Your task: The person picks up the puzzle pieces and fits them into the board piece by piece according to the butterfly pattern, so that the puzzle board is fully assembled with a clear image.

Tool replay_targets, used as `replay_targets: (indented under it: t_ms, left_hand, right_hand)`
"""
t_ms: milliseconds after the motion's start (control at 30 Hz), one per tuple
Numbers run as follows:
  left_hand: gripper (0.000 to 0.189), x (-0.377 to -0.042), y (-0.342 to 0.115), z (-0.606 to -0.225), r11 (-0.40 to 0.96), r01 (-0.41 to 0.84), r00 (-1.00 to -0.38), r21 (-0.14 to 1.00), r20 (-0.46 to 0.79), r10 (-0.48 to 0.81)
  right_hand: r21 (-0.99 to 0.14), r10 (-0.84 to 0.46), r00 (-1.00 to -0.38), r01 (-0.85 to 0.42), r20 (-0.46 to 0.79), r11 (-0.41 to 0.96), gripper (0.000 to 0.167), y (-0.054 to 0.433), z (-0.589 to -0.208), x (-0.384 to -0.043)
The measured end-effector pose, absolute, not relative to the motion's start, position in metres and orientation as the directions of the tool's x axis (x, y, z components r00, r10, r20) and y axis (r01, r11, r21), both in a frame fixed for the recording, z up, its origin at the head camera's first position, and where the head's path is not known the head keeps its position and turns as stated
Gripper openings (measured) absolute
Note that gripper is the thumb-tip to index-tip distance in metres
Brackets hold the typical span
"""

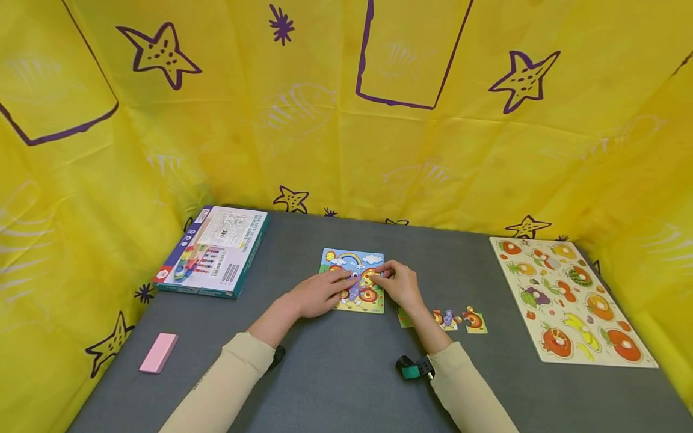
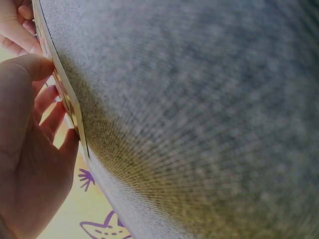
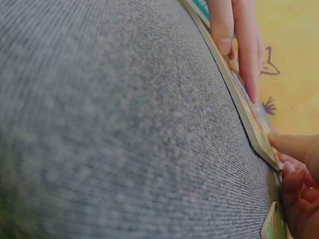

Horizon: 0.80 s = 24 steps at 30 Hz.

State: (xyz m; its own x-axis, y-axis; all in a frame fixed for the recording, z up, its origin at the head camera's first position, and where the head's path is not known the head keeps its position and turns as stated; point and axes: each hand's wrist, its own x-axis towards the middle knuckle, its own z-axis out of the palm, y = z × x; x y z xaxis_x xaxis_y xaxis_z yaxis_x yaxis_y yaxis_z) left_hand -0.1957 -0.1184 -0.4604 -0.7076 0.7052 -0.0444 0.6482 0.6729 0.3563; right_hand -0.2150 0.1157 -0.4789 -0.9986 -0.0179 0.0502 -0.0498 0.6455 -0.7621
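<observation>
A butterfly jigsaw puzzle (image 1: 354, 305) with a rainbow and sun lies flat in its board at the table's middle. My left hand (image 1: 319, 294) rests on its lower left with extended fingers touching the picture. At the right edge my right hand (image 1: 402, 285) has its fingers curled and grips the puzzle's border; whether a separate piece is under the thumb is hidden. Both wrist views show the puzzle's thin edge side-on, with the left hand (image 2: 37, 144) and right hand (image 3: 299, 174) at it. Loose puzzle pieces (image 1: 474, 320) lie to the right, partly behind the right forearm.
A boxed toy set (image 1: 216, 249) lies at the back left, and a pink block (image 1: 159, 353) at the front left. A fruit puzzle board (image 1: 574, 300) occupies the right side. Yellow patterned cloth (image 1: 325, 138) hangs behind the grey table (image 1: 335, 373).
</observation>
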Motion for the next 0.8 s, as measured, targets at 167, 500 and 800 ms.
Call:
replay_targets:
  t_ms: [167,500,800]
  left_hand:
    - [0.048,-0.195,-0.118,-0.461,0.663,0.66,-0.703,0.354,-0.021,0.711]
    - [0.05,-0.195,-0.117,-0.461,0.677,0.661,-0.704,0.324,-0.043,0.708]
    - [0.048,-0.195,-0.119,-0.464,0.668,0.682,-0.698,0.297,-0.004,0.716]
  right_hand:
    - [-0.744,-0.031,-0.997,-0.078,0.077,0.663,0.018,0.115,-0.481,-0.216]
    - [-0.797,-0.199,-0.979,-0.083,-0.047,0.598,0.016,0.132,-0.478,-0.218]
    - [-0.779,-0.211,-0.977,-0.119,-0.017,0.615,0.017,0.132,-0.477,-0.215]
